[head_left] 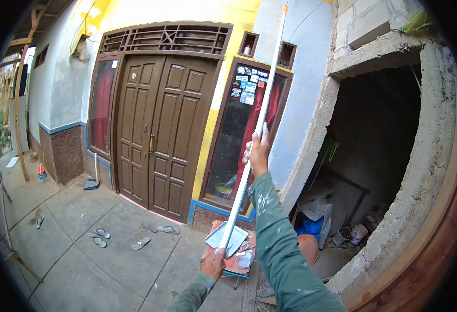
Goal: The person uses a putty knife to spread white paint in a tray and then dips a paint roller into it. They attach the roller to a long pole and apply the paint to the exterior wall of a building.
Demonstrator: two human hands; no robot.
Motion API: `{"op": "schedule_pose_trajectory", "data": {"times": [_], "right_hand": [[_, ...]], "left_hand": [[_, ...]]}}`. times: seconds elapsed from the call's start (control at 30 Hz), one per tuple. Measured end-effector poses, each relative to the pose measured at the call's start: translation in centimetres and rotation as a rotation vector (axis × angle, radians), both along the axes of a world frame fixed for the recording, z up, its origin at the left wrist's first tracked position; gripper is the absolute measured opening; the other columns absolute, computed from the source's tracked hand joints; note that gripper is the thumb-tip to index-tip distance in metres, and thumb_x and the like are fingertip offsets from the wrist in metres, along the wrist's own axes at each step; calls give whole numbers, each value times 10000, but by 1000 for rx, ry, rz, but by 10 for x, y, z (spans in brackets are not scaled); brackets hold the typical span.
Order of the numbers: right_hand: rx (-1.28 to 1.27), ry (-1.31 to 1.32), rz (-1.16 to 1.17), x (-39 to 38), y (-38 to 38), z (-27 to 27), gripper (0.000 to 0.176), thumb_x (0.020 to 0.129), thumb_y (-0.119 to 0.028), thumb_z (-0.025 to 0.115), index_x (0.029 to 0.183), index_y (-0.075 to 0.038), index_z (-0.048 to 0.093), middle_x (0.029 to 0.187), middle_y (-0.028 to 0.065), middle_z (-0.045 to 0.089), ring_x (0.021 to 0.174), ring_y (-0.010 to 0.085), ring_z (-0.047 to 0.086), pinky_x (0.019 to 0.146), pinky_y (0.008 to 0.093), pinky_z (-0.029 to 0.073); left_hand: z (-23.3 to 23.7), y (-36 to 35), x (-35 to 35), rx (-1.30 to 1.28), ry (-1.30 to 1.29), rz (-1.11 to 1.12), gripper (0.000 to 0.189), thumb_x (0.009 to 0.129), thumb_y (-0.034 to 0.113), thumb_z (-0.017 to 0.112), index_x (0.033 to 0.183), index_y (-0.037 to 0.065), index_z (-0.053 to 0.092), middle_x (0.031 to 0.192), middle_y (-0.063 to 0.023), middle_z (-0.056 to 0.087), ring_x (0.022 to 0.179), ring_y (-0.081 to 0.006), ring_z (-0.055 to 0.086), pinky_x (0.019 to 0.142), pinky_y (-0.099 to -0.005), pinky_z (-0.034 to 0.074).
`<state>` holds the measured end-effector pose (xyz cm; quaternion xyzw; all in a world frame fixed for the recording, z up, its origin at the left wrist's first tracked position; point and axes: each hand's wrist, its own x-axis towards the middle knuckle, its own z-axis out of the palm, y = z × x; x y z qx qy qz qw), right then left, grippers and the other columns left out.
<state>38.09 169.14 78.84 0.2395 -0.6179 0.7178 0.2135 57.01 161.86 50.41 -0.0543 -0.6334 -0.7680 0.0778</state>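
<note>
A long white pole (264,106) slants up across the view, with an orange piece at its upper end near the top edge. My left hand (214,263) is closed around its lower end. Higher up, my right hand (258,152) grips the shaft in front of the window, fingers wrapped round it. Behind the pole's lower part, a pale paint tray (217,235) rests on a small table with a reddish top (207,251). Beside it lie a crumpled cloth (246,246) and a small white container (243,260). Whitish spots mark my right sleeve.
Brown double doors (155,130) and a stickered window (228,140) face me. At right, a rough concrete opening (317,135) leads to a dark space with buckets (359,234). Several sandals (141,243) lie on the concrete floor; a dustpan (91,184) stands by the wall.
</note>
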Motion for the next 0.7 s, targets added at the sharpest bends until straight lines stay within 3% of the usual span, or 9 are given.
{"op": "schedule_pose_trajectory", "data": {"times": [0.17,0.5,0.6,0.67,0.7], "right_hand": [[-19,-51,48,-6,-2,-1,523,978,-250,349,1449,-272,124,612,7,372,396,83,347,328,254,341],[-33,-154,46,53,-27,-94,520,974,-251,363,1441,-292,137,602,14,379,388,94,382,312,265,354],[-49,-168,53,68,-35,-126,522,974,-263,368,1443,-271,137,601,12,373,387,99,384,308,263,355],[-43,-171,66,79,-39,-147,521,974,-269,374,1440,-254,142,608,14,372,392,100,389,307,262,355],[-41,-184,69,83,-41,-158,519,974,-270,375,1439,-248,145,614,17,375,392,101,391,306,262,354]], "left_hand": [[-33,-5,35,-23,-20,63,404,961,435,407,804,78,509,513,8,404,388,-79,352,356,-248,271],[-114,-33,113,-8,-206,67,442,954,437,434,720,72,519,498,22,414,399,-69,396,370,-225,294],[-154,-43,131,1,-266,108,424,919,400,531,679,51,540,495,-15,451,408,-94,421,388,-263,329],[-185,-49,139,-152,-371,126,403,896,445,526,820,66,639,598,-36,550,533,-190,541,510,-369,425],[-196,-51,146,-151,-369,124,403,896,445,526,820,66,639,598,-36,550,533,-190,541,510,-369,425]]}}
